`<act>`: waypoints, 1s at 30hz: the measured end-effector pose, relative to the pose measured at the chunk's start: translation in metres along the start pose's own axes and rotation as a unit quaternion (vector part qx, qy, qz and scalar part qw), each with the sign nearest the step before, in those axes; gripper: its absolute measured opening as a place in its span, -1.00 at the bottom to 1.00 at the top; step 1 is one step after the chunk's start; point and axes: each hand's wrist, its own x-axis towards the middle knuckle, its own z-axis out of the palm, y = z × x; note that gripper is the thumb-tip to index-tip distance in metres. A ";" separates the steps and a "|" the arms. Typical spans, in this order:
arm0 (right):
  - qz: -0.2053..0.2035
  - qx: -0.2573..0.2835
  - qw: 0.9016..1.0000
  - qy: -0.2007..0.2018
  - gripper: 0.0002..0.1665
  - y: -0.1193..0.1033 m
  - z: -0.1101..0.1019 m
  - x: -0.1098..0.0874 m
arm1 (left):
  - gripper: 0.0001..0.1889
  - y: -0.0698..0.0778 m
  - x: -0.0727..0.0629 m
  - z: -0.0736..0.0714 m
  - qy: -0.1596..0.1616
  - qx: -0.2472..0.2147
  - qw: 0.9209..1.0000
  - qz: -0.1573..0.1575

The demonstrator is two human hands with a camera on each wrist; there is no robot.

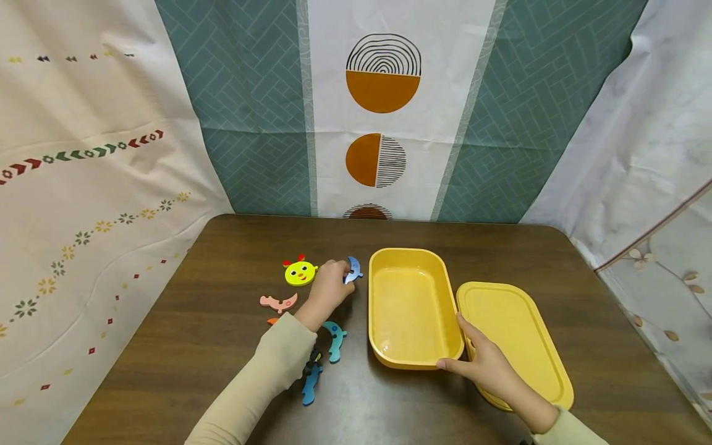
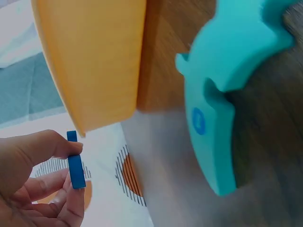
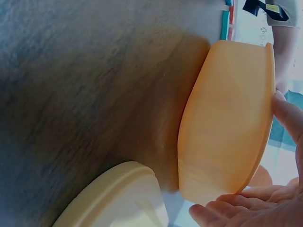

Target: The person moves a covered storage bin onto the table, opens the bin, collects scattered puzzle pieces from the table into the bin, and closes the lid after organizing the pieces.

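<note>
Left hand [image 1: 329, 289] pinches blue piece [image 1: 353, 269] left of yellow tub [image 1: 413, 363]; right hand [image 1: 491, 366], thumb and fingers spread, touches tub's near-right corner.

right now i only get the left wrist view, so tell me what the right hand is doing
Observer: The head view shows the right hand holding the yellow container at its near right corner.
Operator: ok, and anything lying to the right of that container
Observer: Yes, a flat yellow lid lies there, close beside it.
Operator: got it, and what is just left of the left hand up there
Observer: A yellow smiling-face piece with red parts on top, lying face up.
</note>
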 end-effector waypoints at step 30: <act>0.018 0.024 0.999 -0.010 0.19 -0.001 0.002 -0.001 | -0.75 0.052 0.002 0.016 -0.012 -0.052 0.998 0.032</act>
